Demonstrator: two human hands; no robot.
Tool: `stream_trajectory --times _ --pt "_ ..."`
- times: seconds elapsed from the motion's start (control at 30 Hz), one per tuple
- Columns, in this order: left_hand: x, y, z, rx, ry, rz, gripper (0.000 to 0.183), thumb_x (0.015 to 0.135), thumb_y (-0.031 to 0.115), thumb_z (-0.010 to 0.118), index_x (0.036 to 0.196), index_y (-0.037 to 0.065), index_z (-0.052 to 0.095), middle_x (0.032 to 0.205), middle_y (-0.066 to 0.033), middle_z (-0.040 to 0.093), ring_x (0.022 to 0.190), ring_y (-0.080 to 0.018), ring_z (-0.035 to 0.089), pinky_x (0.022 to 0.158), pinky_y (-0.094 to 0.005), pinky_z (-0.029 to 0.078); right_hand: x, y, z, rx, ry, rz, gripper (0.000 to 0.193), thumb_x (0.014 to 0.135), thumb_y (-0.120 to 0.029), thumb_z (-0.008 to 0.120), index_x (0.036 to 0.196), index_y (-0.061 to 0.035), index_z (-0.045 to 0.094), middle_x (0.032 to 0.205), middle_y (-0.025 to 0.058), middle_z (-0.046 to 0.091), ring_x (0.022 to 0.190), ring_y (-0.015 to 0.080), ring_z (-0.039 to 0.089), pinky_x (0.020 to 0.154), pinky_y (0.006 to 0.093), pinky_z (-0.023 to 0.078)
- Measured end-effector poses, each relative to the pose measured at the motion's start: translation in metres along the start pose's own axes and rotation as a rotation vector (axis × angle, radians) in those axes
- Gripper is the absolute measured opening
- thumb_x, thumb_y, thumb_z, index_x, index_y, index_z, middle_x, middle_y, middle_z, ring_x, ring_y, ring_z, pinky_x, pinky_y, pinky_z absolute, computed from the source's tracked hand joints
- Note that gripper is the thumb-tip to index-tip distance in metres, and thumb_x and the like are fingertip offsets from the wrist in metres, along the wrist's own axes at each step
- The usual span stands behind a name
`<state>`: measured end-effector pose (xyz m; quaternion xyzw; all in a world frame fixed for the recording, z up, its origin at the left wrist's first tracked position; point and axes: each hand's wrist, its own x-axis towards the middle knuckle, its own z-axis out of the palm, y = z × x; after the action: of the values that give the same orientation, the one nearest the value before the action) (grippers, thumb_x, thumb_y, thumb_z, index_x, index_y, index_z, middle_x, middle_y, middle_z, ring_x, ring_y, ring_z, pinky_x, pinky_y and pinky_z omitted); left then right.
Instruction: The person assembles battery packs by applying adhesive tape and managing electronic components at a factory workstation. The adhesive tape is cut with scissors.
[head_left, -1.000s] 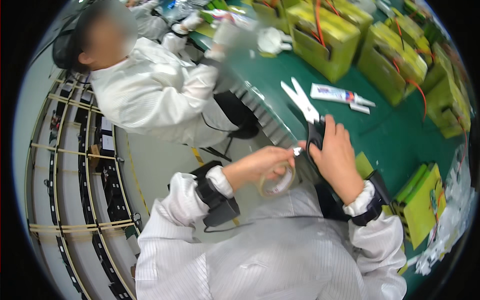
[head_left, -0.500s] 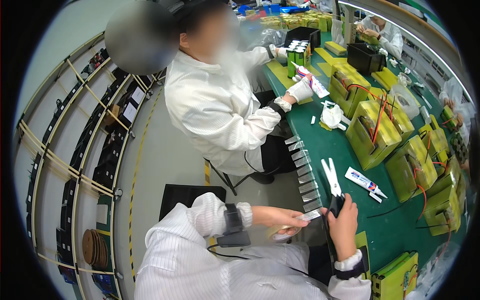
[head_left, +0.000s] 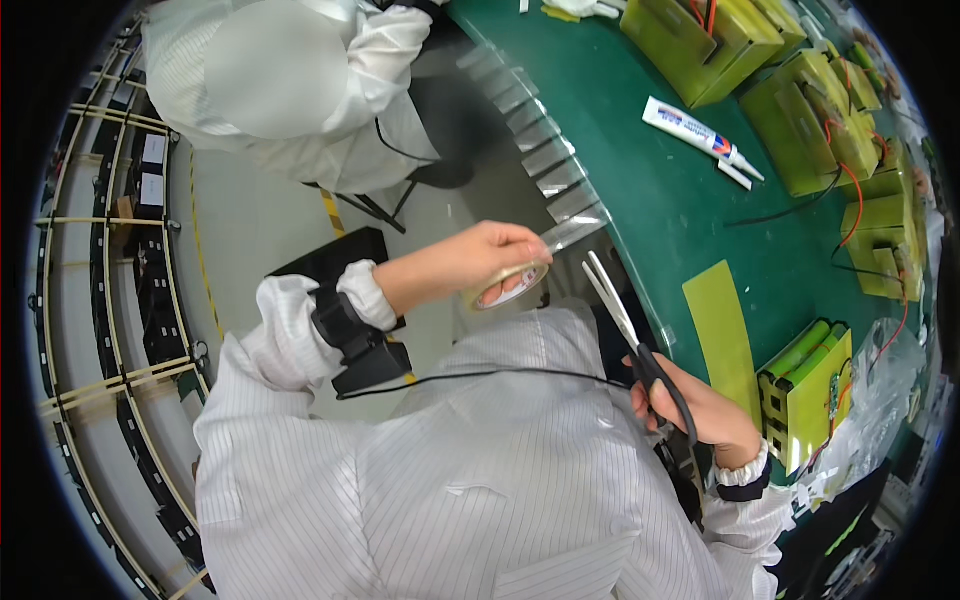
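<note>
Left grip closed on tape roll, its strip reaching the counter edge. Right grip holds scissors, blade tips near strip. White tube lies on counter.

We find a passable lane over the green tabletop, between its left edge and the white tube with pointed nozzle. Beyond it, boxy yellow-green wrapped blocks wall the right side. A clear tape strip spans left hand to tabletop edge, obstructing passage. Parted black-handled scissors jut from the right hand toward that strip.
</note>
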<state>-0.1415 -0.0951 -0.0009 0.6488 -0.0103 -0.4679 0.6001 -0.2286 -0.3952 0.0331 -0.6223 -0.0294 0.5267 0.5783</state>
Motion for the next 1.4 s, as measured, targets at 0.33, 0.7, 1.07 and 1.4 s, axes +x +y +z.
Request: stream_trajectory --times 0.33,0.7,1.07,1.4 --pt "-0.005 0.003 0.011 0.002 0.046 -0.04 0.027 0.092 0.026 0.045 0.097 0.003 0.058 0.053 0.0019 0.044 0.039 -0.004 0.037 0.041 -0.0201 0.031 0.035 -0.017 0.011 -0.177 0.17 0.046 0.065 0.085 -0.048 0.055 0.119 0.0055 0.041 0.079 0.0071 0.052 0.072 0.0126 0.048 0.065 0.0256 0.041" --pt "0.002 -0.005 0.004 0.04 0.034 -0.016 0.028 0.094 0.027 0.043 0.1 0.004 0.057 0.047 0.0045 0.038 0.038 -0.0037 0.033 0.041 -0.02 0.028 0.045 -0.02 0.015 -0.226 0.309 -0.025 0.059 0.083 -0.044 0.059 0.113 0.0047 0.047 0.079 0.0079 0.054 0.072 0.0136 0.049 0.065 0.0271 0.041" --pt "-0.03 -0.009 -0.012 0.249 0.046 -0.196 0.026 0.091 0.026 0.048 0.087 0.004 0.061 0.05 0.0042 0.04 0.038 -0.0039 0.033 0.039 -0.0198 0.026 0.056 0.006 0.024 -0.29 0.389 -0.141 0.05 0.082 -0.036 0.063 0.108 0.0038 0.049 0.064 -0.0005 0.047 0.054 0.0066 0.042 0.048 0.0218 0.034" --pt "-0.026 0.01 0.032 -0.089 0.158 -0.156 0.04 0.091 0.043 0.046 0.095 0.005 0.059 0.047 0.0058 0.036 0.036 -0.0029 0.029 0.036 -0.018 0.023 -0.012 0.014 0.019 0.087 -0.004 -0.295 0.064 0.086 -0.031 0.052 0.132 0.0027 0.023 0.088 0.0061 0.05 0.073 0.012 0.048 0.063 0.0238 0.04"
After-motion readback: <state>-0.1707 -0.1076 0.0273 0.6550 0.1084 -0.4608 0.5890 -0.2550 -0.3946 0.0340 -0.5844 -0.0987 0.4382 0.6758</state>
